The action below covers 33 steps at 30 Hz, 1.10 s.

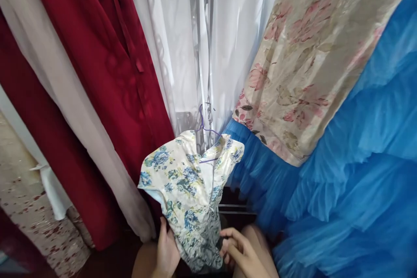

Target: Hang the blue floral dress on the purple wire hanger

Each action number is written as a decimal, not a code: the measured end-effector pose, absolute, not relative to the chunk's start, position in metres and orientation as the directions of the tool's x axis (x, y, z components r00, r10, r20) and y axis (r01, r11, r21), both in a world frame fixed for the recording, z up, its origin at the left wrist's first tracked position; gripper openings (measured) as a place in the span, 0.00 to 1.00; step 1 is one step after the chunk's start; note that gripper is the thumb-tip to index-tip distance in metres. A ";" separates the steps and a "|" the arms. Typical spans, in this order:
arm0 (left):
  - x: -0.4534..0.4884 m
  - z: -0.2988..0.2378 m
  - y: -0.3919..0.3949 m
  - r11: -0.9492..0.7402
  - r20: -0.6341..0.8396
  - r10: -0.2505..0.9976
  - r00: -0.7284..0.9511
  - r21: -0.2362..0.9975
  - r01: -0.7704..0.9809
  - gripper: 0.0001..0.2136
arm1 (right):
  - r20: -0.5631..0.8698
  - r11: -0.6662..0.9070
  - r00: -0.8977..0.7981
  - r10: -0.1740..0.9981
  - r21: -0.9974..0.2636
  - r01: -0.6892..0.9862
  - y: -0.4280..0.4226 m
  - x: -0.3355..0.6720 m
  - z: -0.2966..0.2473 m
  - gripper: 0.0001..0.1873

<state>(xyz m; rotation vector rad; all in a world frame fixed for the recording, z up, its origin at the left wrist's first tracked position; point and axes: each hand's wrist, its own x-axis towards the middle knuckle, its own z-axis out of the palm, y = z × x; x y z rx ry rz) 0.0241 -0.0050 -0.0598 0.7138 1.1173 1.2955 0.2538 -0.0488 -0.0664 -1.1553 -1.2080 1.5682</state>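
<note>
A short-sleeved white garment with blue and yellow flowers (187, 186) hangs on a thin purple wire hanger (202, 124), low in the middle. Its lower part looks gathered and falls between my knees. My left hand (167, 249) is closed on its left side, thumb up along the edge and the other fingers partly hidden by the cloth. Beside the right edge is my right hand (239, 249), fingers bent and apart, the index finger reaching towards the fabric. No grip on the cloth shows there.
Long red (97, 52), beige (61, 52) and white (179, 30) garments hang at the left and behind. On the right are a beige flowered garment (302, 61) and a ruffled blue tulle one (358, 173). A speckled cream fabric (35, 226) hangs at the far left.
</note>
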 end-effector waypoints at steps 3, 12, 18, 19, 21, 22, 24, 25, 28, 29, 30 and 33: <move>0.010 -0.066 -0.020 0.228 -0.270 0.960 -0.071 0.905 -0.360 0.30 | -0.120 -0.135 -0.192 0.974 -0.989 -0.067 -0.028 0.233 -0.049 0.26; 0.025 -0.062 -0.022 0.235 -0.292 0.948 -0.129 0.912 -0.337 0.20 | 0.089 0.087 -0.102 0.991 -0.996 -0.031 0.009 0.191 -0.034 0.25; 0.006 -0.081 -0.025 -0.182 0.279 0.673 -0.684 0.960 0.213 0.12 | -0.015 -0.024 -0.065 0.998 -0.989 -0.145 -0.019 0.202 -0.048 0.26; 0.009 -0.081 -0.027 -0.196 0.331 0.688 -0.646 0.942 0.273 0.11 | -0.021 -0.033 -0.080 0.997 -0.988 -0.151 -0.024 0.201 -0.048 0.26; 0.023 -0.080 -0.032 -0.218 0.338 0.825 -0.453 0.930 0.296 0.12 | -0.041 -0.063 -0.137 0.990 -0.985 -0.161 -0.032 0.196 -0.045 0.26; 0.033 -0.080 -0.034 -0.225 0.314 0.887 -0.337 0.934 0.278 0.14 | -0.051 -0.079 -0.167 0.985 -0.984 -0.163 -0.035 0.192 -0.043 0.26; 0.055 -0.080 -0.037 -0.214 0.260 0.946 -0.196 0.950 0.227 0.17 | -0.070 -0.105 -0.217 0.974 -0.983 -0.154 -0.037 0.184 -0.039 0.25; 0.064 -0.080 -0.037 -0.199 0.237 0.956 -0.175 0.958 0.208 0.14 | -0.076 -0.111 -0.227 0.971 -0.983 -0.147 -0.037 0.181 -0.037 0.26; 0.080 -0.081 -0.037 -0.173 0.204 0.967 -0.154 0.966 0.193 0.09 | -0.066 -0.093 -0.217 0.974 -0.989 -0.116 -0.026 0.181 -0.024 0.25; 0.081 -0.080 -0.036 -0.183 0.212 0.968 -0.136 0.963 0.196 0.11 | -0.059 -0.083 -0.211 0.976 -0.991 -0.104 -0.019 0.183 -0.016 0.25; 0.080 -0.078 -0.035 -0.200 0.226 0.967 -0.114 0.959 0.200 0.11 | -0.047 -0.067 -0.209 0.977 -0.994 -0.089 -0.011 0.186 -0.005 0.25; 0.077 -0.071 -0.031 -0.247 0.269 0.962 -0.052 0.935 0.255 0.10 | 0.043 0.042 -0.172 0.984 -0.999 -0.009 0.023 0.198 0.045 0.24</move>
